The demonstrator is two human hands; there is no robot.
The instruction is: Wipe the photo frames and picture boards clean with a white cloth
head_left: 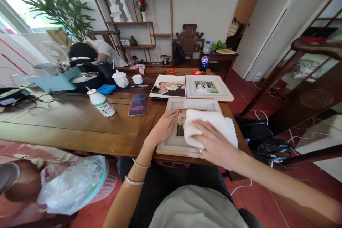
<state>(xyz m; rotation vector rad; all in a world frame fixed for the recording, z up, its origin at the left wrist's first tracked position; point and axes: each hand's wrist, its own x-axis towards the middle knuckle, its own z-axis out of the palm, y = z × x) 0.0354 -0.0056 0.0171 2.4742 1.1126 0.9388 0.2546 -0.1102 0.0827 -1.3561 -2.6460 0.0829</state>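
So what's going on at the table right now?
A seated person's left hand lies flat on the left edge of a picture frame on the wooden table. The right hand presses a white towel onto its front. A white-framed picture and a photo print lie just beyond.

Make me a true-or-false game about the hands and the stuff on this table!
1. The right hand lies on a white towel spread over a picture frame. True.
2. The left hand holds scissors. False: it rests flat on the frame's left side.
3. The cola bottle stands upright with a blue cap. True.
4. The cola bottle stands right beside the towel. False: it stands far back, on a dark side table.
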